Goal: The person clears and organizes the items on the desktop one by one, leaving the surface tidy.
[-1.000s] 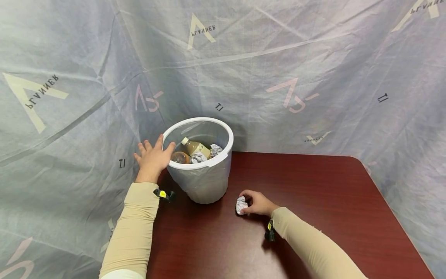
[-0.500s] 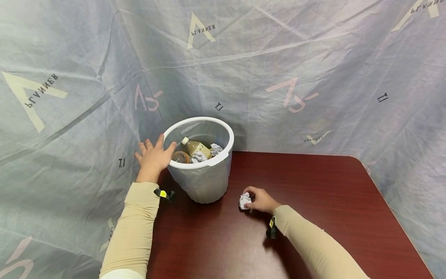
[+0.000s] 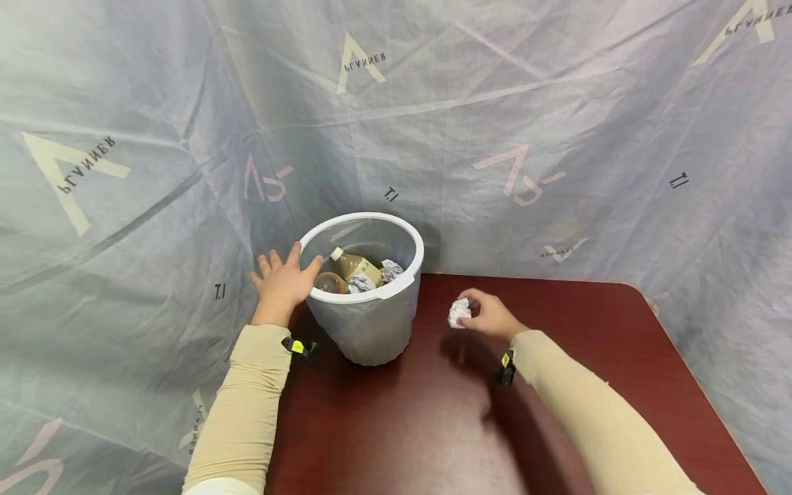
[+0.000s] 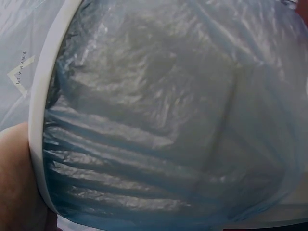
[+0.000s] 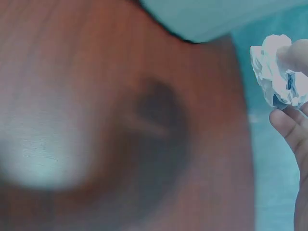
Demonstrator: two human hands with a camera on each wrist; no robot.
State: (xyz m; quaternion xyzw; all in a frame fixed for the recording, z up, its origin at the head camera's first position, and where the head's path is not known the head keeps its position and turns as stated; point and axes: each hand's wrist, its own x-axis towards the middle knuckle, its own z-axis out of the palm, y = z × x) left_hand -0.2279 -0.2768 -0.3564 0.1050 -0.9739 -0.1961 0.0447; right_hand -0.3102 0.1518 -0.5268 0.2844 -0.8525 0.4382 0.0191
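Observation:
Between thumb and fingers my right hand [image 3: 491,315] pinches a crumpled paper ball [image 3: 459,313], held above the table to the right of the bin. The right wrist view shows the same paper ball [image 5: 276,72] at its right edge. My left hand [image 3: 284,282] rests with spread, straight fingers against the left side of the white rim of the trash bin [image 3: 413,265]. Inside the lined bin lie a bottle with a pale cap [image 3: 359,267], an orange-brown round item [image 3: 329,282] and crumpled paper [image 3: 361,283]. The bin's liner [image 4: 168,120] fills the left wrist view.
The bin stands on a dark red table [image 3: 383,426], near its back left corner. Grey printed sheeting [image 3: 482,137] hangs behind and to the left. A shadow of the right arm falls across the table.
My right hand has lifted the paper ball off the table, moving it up, away from me and slightly right. The left hand stays at the bin's rim.

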